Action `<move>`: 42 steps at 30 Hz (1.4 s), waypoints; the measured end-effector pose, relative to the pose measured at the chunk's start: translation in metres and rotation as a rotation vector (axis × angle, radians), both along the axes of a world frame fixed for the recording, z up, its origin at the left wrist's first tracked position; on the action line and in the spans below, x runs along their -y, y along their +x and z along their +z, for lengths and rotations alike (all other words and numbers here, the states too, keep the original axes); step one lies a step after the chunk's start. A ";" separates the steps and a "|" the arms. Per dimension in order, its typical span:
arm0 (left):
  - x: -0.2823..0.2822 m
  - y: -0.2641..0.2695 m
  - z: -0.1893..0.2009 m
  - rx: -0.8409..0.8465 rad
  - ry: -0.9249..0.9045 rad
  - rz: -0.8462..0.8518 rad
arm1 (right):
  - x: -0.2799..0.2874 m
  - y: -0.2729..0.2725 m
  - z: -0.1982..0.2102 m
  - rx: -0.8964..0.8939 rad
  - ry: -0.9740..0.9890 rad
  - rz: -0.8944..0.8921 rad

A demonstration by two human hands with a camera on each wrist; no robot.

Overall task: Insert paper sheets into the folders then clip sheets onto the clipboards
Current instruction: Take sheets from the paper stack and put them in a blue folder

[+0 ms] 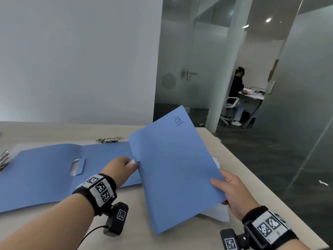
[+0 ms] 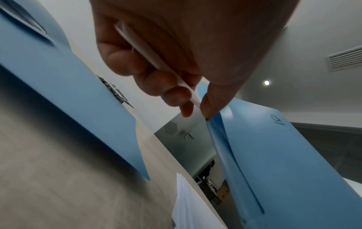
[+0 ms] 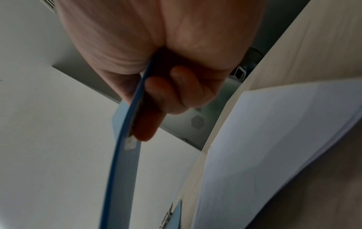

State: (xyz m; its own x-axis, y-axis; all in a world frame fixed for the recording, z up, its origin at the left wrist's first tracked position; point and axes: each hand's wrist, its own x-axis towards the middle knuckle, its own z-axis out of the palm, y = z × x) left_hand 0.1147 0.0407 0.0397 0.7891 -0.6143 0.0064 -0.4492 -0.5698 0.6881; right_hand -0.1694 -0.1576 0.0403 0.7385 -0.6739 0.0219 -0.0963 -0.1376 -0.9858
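Observation:
A closed blue folder (image 1: 176, 168) is held up off the table, tilted. My right hand (image 1: 232, 192) pinches its right edge, thumb on the front and fingers behind, as the right wrist view shows at the folder's edge (image 3: 121, 170). My left hand (image 1: 122, 165) is at the folder's left edge and pinches a thin white piece (image 2: 166, 68), seemingly paper, while the thumb tip touches the folder (image 2: 284, 162). A second blue folder (image 1: 45, 177) lies open and flat on the left. A stack of white sheets (image 1: 218, 212) lies under the raised folder.
Metal clipboard clips sit behind the open folder (image 1: 110, 139) and at the far left (image 1: 4, 158). The light wooden table (image 1: 135, 222) ends close on the right, past the paper stack (image 3: 274, 139). A person (image 1: 237, 87) sits at a far desk behind glass walls.

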 end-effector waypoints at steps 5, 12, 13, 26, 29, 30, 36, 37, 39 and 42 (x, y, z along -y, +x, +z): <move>0.023 -0.020 -0.004 -0.333 -0.129 -0.022 | 0.008 -0.011 -0.002 0.019 0.025 -0.015; 0.052 -0.048 -0.016 -0.910 -0.633 0.054 | 0.006 -0.009 -0.011 0.020 0.046 -0.085; 0.056 -0.049 -0.018 -0.922 -0.660 0.042 | 0.005 -0.008 -0.012 0.017 0.053 -0.084; 0.054 -0.022 -0.030 -0.963 -0.795 0.140 | 0.042 0.027 -0.037 0.034 0.279 -0.193; 0.052 -0.021 -0.037 -1.046 -0.722 0.128 | 0.060 0.049 -0.042 0.129 0.388 -0.283; 0.052 -0.021 -0.040 -1.064 -0.697 0.142 | 0.066 0.059 -0.044 0.142 0.406 -0.307; 0.050 -0.018 -0.057 -1.082 -0.668 0.184 | 0.102 0.127 -0.046 0.113 0.451 -0.440; 0.049 -0.018 -0.058 -1.072 -0.664 0.179 | 0.107 0.138 -0.045 0.106 0.454 -0.456; 0.048 -0.019 -0.060 -1.057 -0.662 0.173 | 0.115 0.158 -0.044 0.091 0.457 -0.477; 0.049 -0.019 -0.063 -1.035 -0.658 0.172 | 0.121 0.186 -0.043 0.061 0.470 -0.466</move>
